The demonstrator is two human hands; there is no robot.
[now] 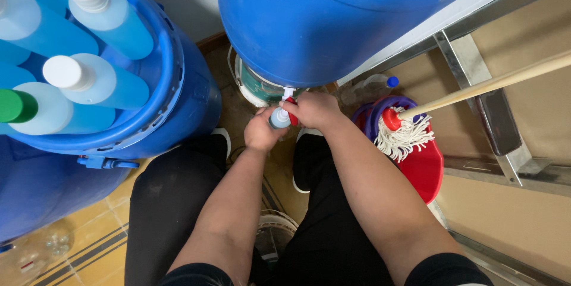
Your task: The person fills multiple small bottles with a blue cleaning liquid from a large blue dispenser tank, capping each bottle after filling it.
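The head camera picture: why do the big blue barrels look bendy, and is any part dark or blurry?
Head view: the wide lens curves the round blue plastic barrel and the wooden mop handle; shadow darkens the floor under the barrel, by the left hand and right hand; the nearby white-capped pale blue bottles look slightly soft.

Small clear plastic bottle (279,118), partly filled with pale blue liquid: held upright, mouth up, directly under the white-and-red tap (289,99) at the base of the large blue plastic drum (333,18). Bottle seen from above; lower body hidden.
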